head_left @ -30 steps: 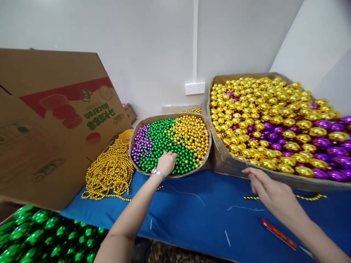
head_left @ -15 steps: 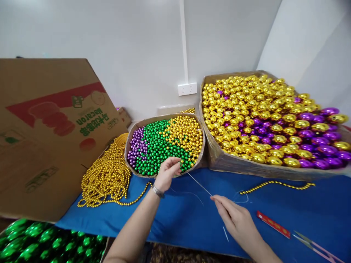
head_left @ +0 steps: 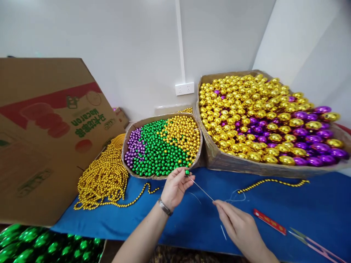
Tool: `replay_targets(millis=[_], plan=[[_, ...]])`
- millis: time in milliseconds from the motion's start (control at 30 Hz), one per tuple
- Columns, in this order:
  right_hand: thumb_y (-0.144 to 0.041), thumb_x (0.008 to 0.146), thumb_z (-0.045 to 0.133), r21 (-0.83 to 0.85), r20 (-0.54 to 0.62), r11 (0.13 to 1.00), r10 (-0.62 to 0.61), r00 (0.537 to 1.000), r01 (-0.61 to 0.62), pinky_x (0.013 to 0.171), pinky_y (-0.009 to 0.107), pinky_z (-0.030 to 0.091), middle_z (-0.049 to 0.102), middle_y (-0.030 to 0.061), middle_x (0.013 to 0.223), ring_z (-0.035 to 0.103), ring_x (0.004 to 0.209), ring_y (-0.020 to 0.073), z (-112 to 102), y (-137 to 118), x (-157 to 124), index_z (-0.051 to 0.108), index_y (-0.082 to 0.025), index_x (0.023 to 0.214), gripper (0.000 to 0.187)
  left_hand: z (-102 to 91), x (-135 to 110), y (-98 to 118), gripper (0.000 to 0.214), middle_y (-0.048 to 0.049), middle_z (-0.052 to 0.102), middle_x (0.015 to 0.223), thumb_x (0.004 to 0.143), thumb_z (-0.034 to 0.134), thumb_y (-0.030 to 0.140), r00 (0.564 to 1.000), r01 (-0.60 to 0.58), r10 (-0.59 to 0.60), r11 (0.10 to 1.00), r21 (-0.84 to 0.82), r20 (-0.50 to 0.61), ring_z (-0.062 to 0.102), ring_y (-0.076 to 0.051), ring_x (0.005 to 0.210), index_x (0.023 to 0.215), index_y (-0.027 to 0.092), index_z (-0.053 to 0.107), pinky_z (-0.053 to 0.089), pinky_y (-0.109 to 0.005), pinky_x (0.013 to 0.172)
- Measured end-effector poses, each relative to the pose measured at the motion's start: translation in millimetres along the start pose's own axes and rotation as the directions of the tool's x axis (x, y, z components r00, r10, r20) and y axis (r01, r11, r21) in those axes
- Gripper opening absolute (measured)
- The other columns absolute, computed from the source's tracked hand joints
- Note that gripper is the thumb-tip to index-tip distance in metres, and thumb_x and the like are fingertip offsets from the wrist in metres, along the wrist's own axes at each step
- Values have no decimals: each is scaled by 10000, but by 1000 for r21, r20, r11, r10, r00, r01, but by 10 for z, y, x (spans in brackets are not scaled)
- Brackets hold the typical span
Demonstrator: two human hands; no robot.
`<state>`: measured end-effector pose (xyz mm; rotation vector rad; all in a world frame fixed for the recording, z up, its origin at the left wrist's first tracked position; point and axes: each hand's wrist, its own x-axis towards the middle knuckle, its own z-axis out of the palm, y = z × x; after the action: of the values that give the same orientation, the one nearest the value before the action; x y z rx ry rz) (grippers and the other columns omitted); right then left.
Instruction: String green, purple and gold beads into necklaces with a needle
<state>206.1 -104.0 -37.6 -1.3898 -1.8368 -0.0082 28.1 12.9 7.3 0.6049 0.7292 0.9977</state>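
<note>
A green bead (head_left: pixel 187 172) sits pinched between the thumb and forefinger of my left hand (head_left: pixel 176 188), just in front of the small box. My right hand (head_left: pixel 239 222) is closed on a long thin needle (head_left: pixel 202 190), which slants up and left to the fingers of my left hand. Whether the needle's tip is through the bead I cannot tell. Pale thread (head_left: pixel 237 196) loops on the blue cloth beyond my right hand, close to a short gold bead string (head_left: pixel 274 180). Loose purple, green and gold beads fill the small cardboard box (head_left: pixel 159 178).
A large box (head_left: pixel 241 164) of gold and purple oval beads stands at right. Gold bead strands (head_left: pixel 105 175) are heaped beside a tall carton (head_left: pixel 49 146). A red packet (head_left: pixel 270 221) and pink-handled scissors (head_left: pixel 315 243) lie on the blue cloth (head_left: pixel 192 233). Green ornaments (head_left: pixel 49 244) are lower left.
My left hand has drawn back from the small box toward me and slightly right, with a green bead now showing in its fingers. My right hand still holds the needle, little moved.
</note>
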Motion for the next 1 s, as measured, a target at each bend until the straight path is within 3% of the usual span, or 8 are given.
replay_targets(millis=[367,700,867,1000], plan=[[-228,931,375,4,29,998,55,998,-55,696,248,571,727,58,918,703,782,165,-42,17,-37,639,-192,1013,278,-30,12,-76,244,-56,668,797,771,674,310,999,23,-23,1000,-4,44,675,-166,752,922,134,597,535,-252,657],[-214,925,385,-33,9,999,16,1000,-16,664,242,570,730,51,882,703,736,159,-69,40,-54,643,-179,998,270,-12,2,-102,236,-69,679,828,790,654,317,998,10,-10,1000,-1,70,673,-165,759,931,137,594,534,-256,659],[-215,928,384,-15,19,998,53,998,-53,683,246,568,726,61,894,700,755,165,-57,48,-51,637,-184,1018,270,88,-59,-159,269,-91,685,832,779,661,352,992,-54,36,987,152,120,671,-181,744,922,130,612,526,-272,663],[-244,943,370,83,-7,985,150,989,-149,711,242,568,720,73,915,696,803,170,-142,52,-20,625,-187,1011,270,329,-7,-142,324,-135,673,971,820,588,412,971,-140,62,932,335,232,656,-200,817,968,130,648,520,-295,706]])
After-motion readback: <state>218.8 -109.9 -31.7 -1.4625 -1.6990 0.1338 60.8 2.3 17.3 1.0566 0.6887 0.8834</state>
